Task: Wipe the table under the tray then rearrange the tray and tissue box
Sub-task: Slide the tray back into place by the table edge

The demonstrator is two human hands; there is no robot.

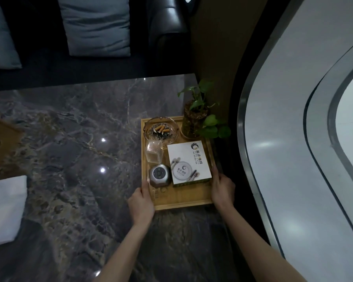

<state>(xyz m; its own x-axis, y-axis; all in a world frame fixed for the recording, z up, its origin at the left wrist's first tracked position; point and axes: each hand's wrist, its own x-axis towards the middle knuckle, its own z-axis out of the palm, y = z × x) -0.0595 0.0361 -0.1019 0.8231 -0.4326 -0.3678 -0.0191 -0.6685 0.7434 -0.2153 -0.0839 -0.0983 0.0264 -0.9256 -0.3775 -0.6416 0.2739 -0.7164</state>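
A wooden tray (pixel 183 198) sits at the right end of the dark marble table (pixel 80 129). My left hand (pixel 142 202) grips its left rim near the front corner, and my right hand (pixel 222 190) grips its right rim. The tray carries a glass ashtray (pixel 161 130) with cigarette butts, a clear toothpick holder (pixel 154 152), a silver call button (pixel 159 176), a white printed box (pixel 189 162) and a potted plant (pixel 196 119). A wooden tissue box (pixel 2 139) is at the far left edge. A white cloth (pixel 5 208) lies at the left, near the front.
A dark leather sofa (pixel 167 23) with grey-blue cushions (pixel 96 25) stands behind the table. A curved pale wall or window frame (pixel 283 139) runs close along the table's right side.
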